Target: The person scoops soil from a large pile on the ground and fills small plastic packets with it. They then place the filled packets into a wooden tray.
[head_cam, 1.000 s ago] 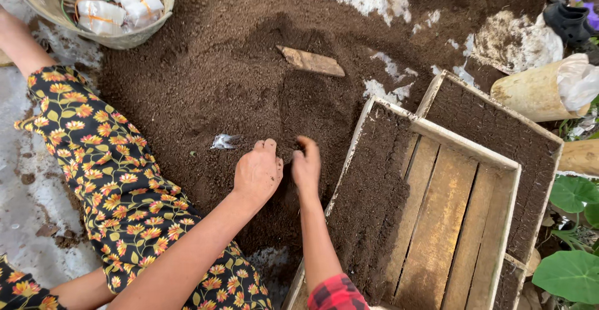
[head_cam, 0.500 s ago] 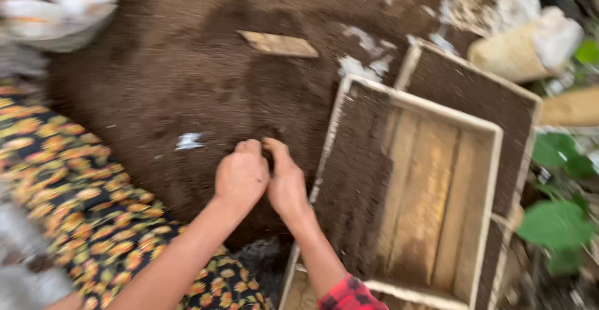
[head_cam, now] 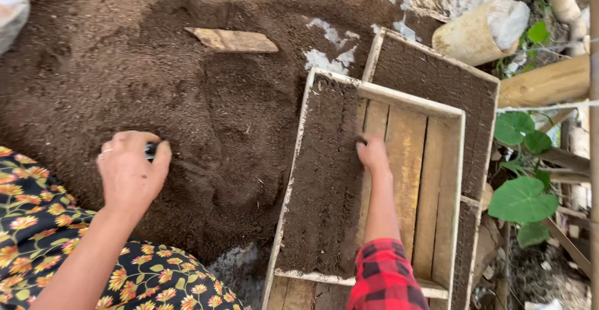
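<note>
While the left hand (head_cam: 130,174) rests on the heap of dark soil (head_cam: 187,79), its fingers curl loosely around a small dark thing too hidden to name. A flat piece of wood (head_cam: 232,39) lies farther up the heap. To the right, the right hand (head_cam: 372,152) presses flat, fingers together, inside the wooden tray (head_cam: 412,160), at the edge of the soil layer (head_cam: 324,179) covering its left side.

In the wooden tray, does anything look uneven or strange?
Yes. The wooden tray is only partly filled: dark soil covers its left side, while the slats on the right are bare. The right hand rests at the soil's edge. The left hand is on the soil pile outside.
</note>
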